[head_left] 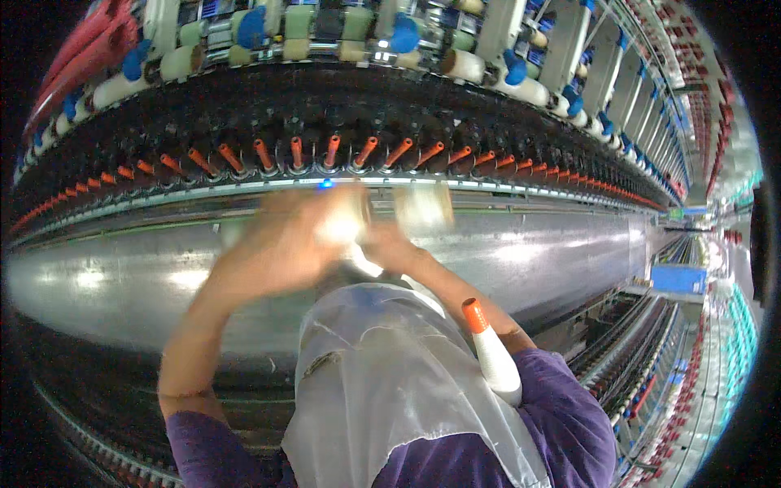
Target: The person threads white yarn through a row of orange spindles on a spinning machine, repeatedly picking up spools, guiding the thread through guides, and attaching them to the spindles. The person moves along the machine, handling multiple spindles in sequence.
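My left hand (305,224) is raised in front of the row of orange bobbin tubes (333,152), smeared by motion. My right hand (392,247) sits close by on its right, its fingers blurred too. Between the two hands is a bright pale streak (346,224), too smeared to name. A second pale, blurred shape (425,205) shows just beyond my right hand; I cannot tell whether it is held. A yarn bobbin (496,358), white with an orange tip, rests tilted against the grey apron (390,366) beside my right arm.
The spinning machine's long rail (504,185) curves across, below dark spindle housing. Rollers (464,65) with blue knobs line the top. A shiny metal panel (521,252) runs beneath the rail. At right stand a blue box (679,279) and another machine row (643,374).
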`<state>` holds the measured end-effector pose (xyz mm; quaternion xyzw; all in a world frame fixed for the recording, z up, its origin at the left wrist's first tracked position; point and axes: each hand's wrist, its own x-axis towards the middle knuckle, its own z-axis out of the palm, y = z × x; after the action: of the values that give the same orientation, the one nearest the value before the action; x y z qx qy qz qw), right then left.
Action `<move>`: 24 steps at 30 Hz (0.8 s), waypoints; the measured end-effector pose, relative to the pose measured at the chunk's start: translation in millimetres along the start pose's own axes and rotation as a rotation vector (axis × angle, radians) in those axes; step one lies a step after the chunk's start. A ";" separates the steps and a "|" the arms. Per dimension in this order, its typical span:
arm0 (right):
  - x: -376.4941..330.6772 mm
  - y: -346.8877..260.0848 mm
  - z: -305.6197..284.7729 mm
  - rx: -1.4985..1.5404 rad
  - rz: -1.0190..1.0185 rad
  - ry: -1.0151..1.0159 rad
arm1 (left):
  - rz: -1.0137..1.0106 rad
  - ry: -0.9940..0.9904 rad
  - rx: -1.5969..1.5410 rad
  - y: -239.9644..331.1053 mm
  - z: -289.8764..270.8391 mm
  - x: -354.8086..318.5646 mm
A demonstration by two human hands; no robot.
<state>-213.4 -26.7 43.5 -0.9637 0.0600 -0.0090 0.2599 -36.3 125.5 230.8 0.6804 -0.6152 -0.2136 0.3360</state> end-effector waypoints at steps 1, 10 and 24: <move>-1.9 3.6 -7.7 -0.067 0.007 0.014 | -0.045 0.060 0.264 -8.4 -5.8 22.3; -54.7 31.6 -18.5 -0.079 0.090 0.059 | 0.263 0.559 0.992 -33.8 -29.8 142.6; -75.5 80.0 -27.8 -0.029 0.057 0.033 | -0.040 0.587 1.085 -72.0 -36.9 165.2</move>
<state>-298.6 -100.2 28.4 -0.9650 0.0918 -0.0166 0.2453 64.7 -28.1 224.4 0.7962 -0.5051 0.3198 0.0931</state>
